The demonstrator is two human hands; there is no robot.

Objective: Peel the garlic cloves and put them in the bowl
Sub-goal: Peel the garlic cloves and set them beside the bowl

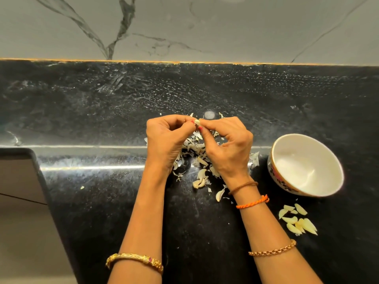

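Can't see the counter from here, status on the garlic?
Left hand and right hand both pinch one clove. Bowl empty; peeled cloves lie beside it. Nothing blocking.

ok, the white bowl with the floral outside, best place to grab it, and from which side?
Take the white floral-patterned bowl by its rim, thumb inside, fingers outside. Approach with the right hand from the left, where the near rim faces it. The bowl looks empty and tilted, so nothing should spill; the peeled garlic cloves lie beside it toward the person.
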